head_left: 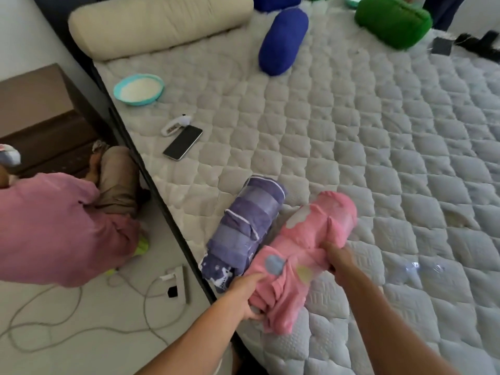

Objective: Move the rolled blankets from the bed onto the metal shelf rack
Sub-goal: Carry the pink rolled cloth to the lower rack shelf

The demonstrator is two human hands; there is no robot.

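A pink rolled blanket (311, 239) with pastel spots lies near the front left edge of the quilted mattress (378, 144). My left hand (244, 296) grips its loose near end, and my right hand (339, 259) clasps its middle from the right. Touching its left side lies a purple striped rolled blanket (246, 228). Farther back rest a blue rolled blanket (282, 41) and a green one (392, 21). No metal shelf rack is in view.
A phone (182, 142), a small white device (176, 125) and a teal bowl (138, 89) sit on the mattress's left side. A cream bolster (157, 23) lies at the head. A person in a pink top (54, 228) crouches on the floor beside cables (81, 320).
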